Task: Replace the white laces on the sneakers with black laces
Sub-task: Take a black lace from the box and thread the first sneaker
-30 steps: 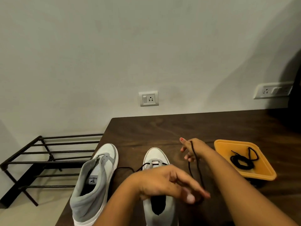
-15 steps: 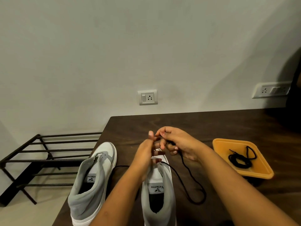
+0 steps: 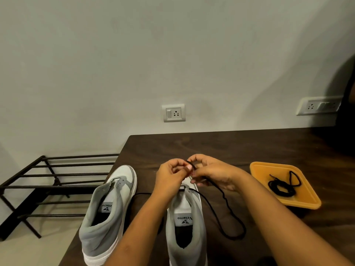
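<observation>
Two white and grey sneakers stand on the dark wooden table (image 3: 221, 148), heels toward me. The left sneaker (image 3: 110, 206) has no lace in view. Over the toe of the right sneaker (image 3: 185, 217) both my hands meet. My left hand (image 3: 171, 174) and my right hand (image 3: 213, 172) each pinch the black lace (image 3: 224, 200) close together. The lace runs from the sneaker's lower eyelets and loops on the table to the right. Another strand (image 3: 140, 194) trails between the two sneakers.
An orange tray (image 3: 305, 196) at the right holds a coiled second black lace (image 3: 282, 186). A black metal shoe rack (image 3: 48, 181) stands on the floor left of the table. Two wall sockets (image 3: 173, 112) sit above the table's far edge.
A second ago my left hand lay over the right sneaker's opening and my right hand held the lace out to the right. Both hands have come together above the toe, pinching the lace.
</observation>
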`<state>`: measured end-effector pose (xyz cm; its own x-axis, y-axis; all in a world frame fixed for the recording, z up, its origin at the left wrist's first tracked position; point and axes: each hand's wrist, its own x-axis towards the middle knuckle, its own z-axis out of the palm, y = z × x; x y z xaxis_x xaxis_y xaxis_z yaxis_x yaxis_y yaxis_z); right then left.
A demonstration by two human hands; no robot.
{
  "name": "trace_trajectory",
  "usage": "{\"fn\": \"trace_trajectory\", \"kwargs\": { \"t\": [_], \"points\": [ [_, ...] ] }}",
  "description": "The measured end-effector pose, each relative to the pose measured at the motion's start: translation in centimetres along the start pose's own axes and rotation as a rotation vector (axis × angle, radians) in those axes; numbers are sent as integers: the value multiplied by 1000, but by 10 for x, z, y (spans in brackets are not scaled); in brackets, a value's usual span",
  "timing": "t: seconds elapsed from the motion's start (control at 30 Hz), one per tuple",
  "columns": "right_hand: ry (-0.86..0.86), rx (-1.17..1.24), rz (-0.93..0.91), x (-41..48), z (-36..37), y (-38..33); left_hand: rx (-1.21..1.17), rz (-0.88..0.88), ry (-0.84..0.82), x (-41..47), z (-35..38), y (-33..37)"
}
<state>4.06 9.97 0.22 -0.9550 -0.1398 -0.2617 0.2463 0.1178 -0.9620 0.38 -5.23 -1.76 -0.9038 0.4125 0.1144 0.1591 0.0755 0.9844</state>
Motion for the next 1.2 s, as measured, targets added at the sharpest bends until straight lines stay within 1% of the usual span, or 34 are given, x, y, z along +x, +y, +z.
{"fn": "trace_trajectory", "kwargs": {
  "t": [0.07,0.1,0.17,0.23,0.27,0.33,0.4,0.43,0.5,0.57,0.63,0.67,0.77,0.83,0.9,1.0,1.07,1.1,1.17,1.2],
  "points": [
    [-5,-11,14,0,2,-2,138,30,1,1,-1,-4],
    [-2,1,18,-2,3,-4,154,22,16,2,-3,-4],
    [28,-19,1,-4,1,-6,38,-81,53,2,-8,1],
    [55,-112,-13,-4,-3,-6,-83,-227,25,1,-12,5],
    [52,-181,-25,-4,-4,-5,-102,-272,19,0,-13,6],
    [9,-297,-55,-2,-3,-3,-89,-276,95,-1,-10,0],
    [-25,-304,-70,-2,-2,-1,-54,-272,210,0,-8,-7],
    [-37,-295,-61,-3,-3,-1,-68,-292,224,0,-7,-9],
    [-66,-307,-22,-4,-3,0,-161,-336,177,2,-7,-8],
    [-111,-325,15,-5,-3,1,-260,-334,155,2,-6,-5],
    [-137,-301,39,-6,-3,1,-272,-299,172,2,-5,-4],
    [-105,-280,43,-7,-4,0,-247,-281,174,2,-4,-5],
    [99,-151,42,-4,-11,2,-57,-188,144,2,-2,-9],
    [143,-57,32,0,-10,5,80,-108,86,0,1,-10],
    [167,-59,1,4,-5,8,190,-42,30,-3,7,-8],
    [201,31,-65,8,1,7,311,-2,22,-6,9,-5],
    [243,78,-99,8,0,7,446,-63,30,-5,0,-6],
    [260,59,-105,8,-3,8,593,-113,17,-5,-7,-9],
    [254,-90,-71,9,-8,14,900,-238,-30,-9,-17,-15],
    [231,-190,-33,10,-9,17,936,-300,-37,-12,-20,-18]
  ]
}}
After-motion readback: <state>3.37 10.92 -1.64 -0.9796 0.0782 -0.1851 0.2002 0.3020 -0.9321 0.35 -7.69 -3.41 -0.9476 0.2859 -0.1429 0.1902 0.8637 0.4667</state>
